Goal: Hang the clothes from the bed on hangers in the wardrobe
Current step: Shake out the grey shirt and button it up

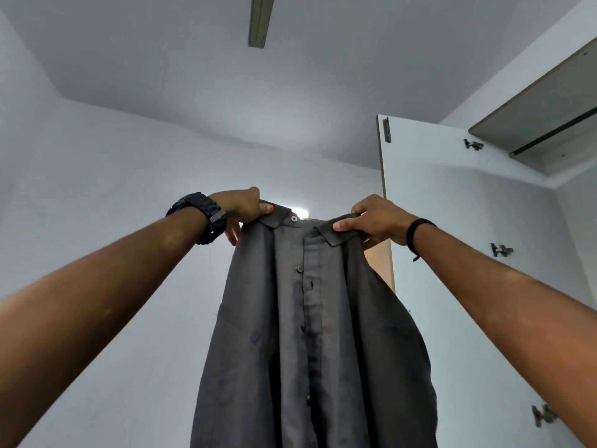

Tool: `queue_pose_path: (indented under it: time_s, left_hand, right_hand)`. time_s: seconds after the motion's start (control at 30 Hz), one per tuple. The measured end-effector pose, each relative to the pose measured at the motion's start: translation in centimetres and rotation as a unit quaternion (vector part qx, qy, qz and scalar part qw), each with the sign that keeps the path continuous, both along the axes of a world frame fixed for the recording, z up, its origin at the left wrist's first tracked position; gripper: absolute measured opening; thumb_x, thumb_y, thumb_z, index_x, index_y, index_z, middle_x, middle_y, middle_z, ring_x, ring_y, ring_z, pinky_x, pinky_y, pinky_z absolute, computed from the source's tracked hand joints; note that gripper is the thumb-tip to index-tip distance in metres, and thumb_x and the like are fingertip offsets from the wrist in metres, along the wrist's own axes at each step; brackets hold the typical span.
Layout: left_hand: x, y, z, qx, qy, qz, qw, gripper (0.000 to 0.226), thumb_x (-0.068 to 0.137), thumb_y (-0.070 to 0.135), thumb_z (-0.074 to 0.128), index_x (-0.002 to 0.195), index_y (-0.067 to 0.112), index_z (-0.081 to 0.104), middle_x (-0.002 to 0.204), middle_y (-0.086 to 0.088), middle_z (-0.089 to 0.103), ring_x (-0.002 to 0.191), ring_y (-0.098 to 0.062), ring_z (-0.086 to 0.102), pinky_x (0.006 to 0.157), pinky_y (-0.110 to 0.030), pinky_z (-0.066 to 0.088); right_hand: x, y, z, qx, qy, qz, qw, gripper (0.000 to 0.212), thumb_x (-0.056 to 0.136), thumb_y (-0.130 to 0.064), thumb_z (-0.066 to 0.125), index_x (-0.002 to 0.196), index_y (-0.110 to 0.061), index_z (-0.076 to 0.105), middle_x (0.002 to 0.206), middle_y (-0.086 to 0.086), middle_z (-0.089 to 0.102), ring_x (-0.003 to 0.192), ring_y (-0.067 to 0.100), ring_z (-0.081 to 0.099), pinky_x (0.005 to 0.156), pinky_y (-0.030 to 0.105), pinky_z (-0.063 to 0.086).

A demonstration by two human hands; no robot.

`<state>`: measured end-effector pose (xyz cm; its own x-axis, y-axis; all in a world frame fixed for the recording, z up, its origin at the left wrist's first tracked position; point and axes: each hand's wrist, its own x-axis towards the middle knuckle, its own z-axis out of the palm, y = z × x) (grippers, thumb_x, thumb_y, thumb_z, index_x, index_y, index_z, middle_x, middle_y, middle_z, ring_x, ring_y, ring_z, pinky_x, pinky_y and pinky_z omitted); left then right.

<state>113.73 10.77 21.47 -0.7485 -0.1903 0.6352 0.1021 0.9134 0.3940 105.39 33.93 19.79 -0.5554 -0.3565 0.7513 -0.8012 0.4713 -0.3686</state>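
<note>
A dark grey button-up shirt (pixel 310 334) hangs in front of me, held up high by its collar. My left hand (pixel 242 210) pinches the left collar tip between thumb and fingers. My right hand (pixel 371 221) grips the right side of the collar the same way. The shirt front faces me, its button placket running down the middle. No hanger shows in the frame. The open white wardrobe door (pixel 452 253) stands just right of the shirt, partly behind it.
The wardrobe's top shelf (pixel 542 101) juts out at the upper right, with metal hinges (pixel 473 144) on the door's inner side. A white wall (pixel 113 205) fills the left. A ceiling fan blade (pixel 261 21) is overhead.
</note>
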Motion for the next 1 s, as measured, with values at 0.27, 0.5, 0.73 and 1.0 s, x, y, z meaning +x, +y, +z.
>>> queue_pose_path:
  time_s: [0.27, 0.5, 0.73, 1.0]
  left_hand:
    - [7.0, -0.2, 3.7, -0.069, 0.187, -0.013, 0.98, 0.027, 0.085, 0.034, 0.071, 0.09, 0.013, 0.055, 0.109, -0.01, 0.058, 0.101, -0.028, 0.057, 0.083, -0.038, 0.051]
    - [13.9, 1.8, 9.0, -0.035, 0.276, -0.08, 0.957, 0.032, 0.08, 0.038, 0.075, 0.097, 0.014, 0.062, 0.096, 0.0, 0.06, 0.086, -0.009, 0.058, 0.067, -0.023, 0.047]
    - [10.2, -1.0, 4.1, -0.011, 0.053, -0.034, 0.998, 0.029, 0.083, 0.032, 0.072, 0.095, 0.007, 0.065, 0.096, -0.012, 0.067, 0.088, -0.024, 0.063, 0.084, -0.041, 0.053]
    - [-2.8, -9.5, -23.5, 0.015, -0.259, 0.048, 0.965, 0.025, 0.088, 0.038, 0.066, 0.09, 0.013, 0.061, 0.09, -0.003, 0.061, 0.084, -0.018, 0.057, 0.068, -0.026, 0.044]
  right_hand:
    - [4.6, 0.3, 3.1, -0.113, -0.049, 0.16, 0.979, 0.028, 0.08, -0.015, 0.077, 0.068, -0.013, 0.051, 0.064, 0.004, 0.059, 0.044, 0.007, 0.059, 0.042, 0.018, 0.046]
    - [9.8, 1.6, 6.8, -0.23, -0.026, 0.262, 0.937, 0.041, 0.078, -0.014, 0.078, 0.062, -0.016, 0.041, 0.046, -0.003, 0.056, 0.039, 0.006, 0.053, 0.041, 0.015, 0.044]
    - [6.7, -1.6, 1.4, -0.158, -0.129, 0.257, 0.945, 0.018, 0.08, -0.008, 0.075, 0.073, -0.002, 0.059, 0.058, 0.005, 0.068, 0.048, 0.012, 0.064, 0.045, 0.02, 0.051]
    - [-4.4, -11.0, -25.5, -0.031, -0.427, 0.187, 0.884, 0.007, 0.084, -0.007, 0.07, 0.08, -0.008, 0.065, 0.082, 0.008, 0.067, 0.068, 0.018, 0.063, 0.056, 0.024, 0.053]
